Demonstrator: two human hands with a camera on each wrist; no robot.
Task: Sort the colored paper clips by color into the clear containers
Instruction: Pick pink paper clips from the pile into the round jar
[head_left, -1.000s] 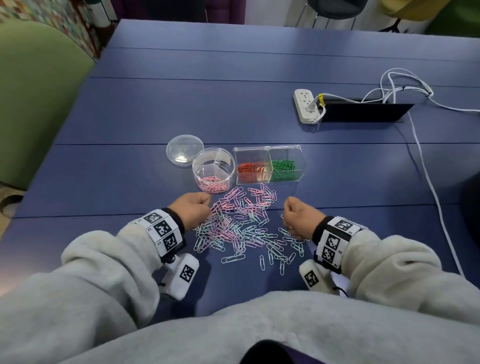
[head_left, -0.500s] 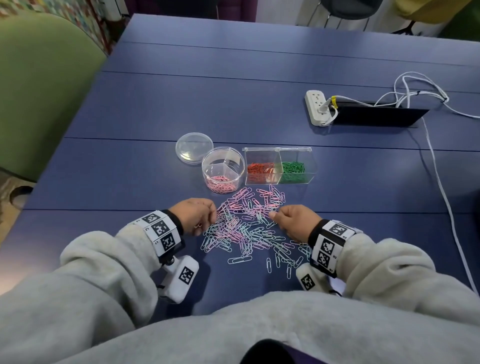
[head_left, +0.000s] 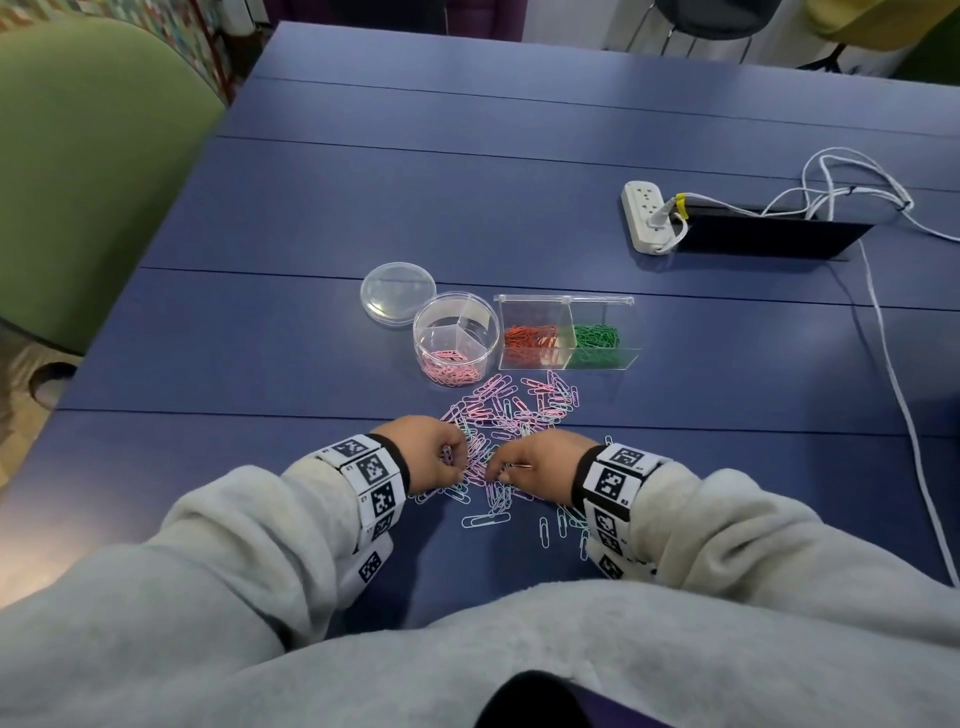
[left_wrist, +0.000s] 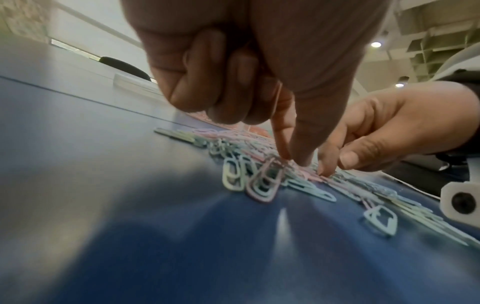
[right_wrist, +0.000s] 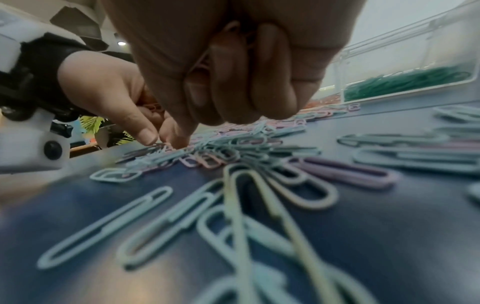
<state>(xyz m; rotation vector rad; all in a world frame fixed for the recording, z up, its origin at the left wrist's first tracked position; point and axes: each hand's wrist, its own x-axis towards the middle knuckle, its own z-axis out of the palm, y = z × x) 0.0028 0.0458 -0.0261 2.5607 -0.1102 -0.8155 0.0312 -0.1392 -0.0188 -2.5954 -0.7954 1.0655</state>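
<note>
A loose pile of pastel pink, blue and pale green paper clips (head_left: 511, 431) lies on the blue table (head_left: 363, 208), just in front of the containers. The round divided container (head_left: 453, 338) holds pink clips. The rectangular clear box (head_left: 566, 335) holds red clips on its left and green clips on its right. My left hand (head_left: 460, 467) pinches a pink clip (left_wrist: 265, 181) at the pile's left edge, with more pink clips tucked under its curled fingers. My right hand (head_left: 498, 470) sits close beside it, fingers curled, thumb and forefinger pinching a pink clip in the pile (left_wrist: 335, 166).
The round clear lid (head_left: 398, 292) lies behind the round container. A white power strip (head_left: 647, 215) with cables and a black cable slot (head_left: 769, 236) sit at the back right. A green chair (head_left: 78, 182) stands off the table's left edge.
My right hand has moved left across the pile until it nearly meets the left hand. The left hand has stayed at the pile's left edge.
</note>
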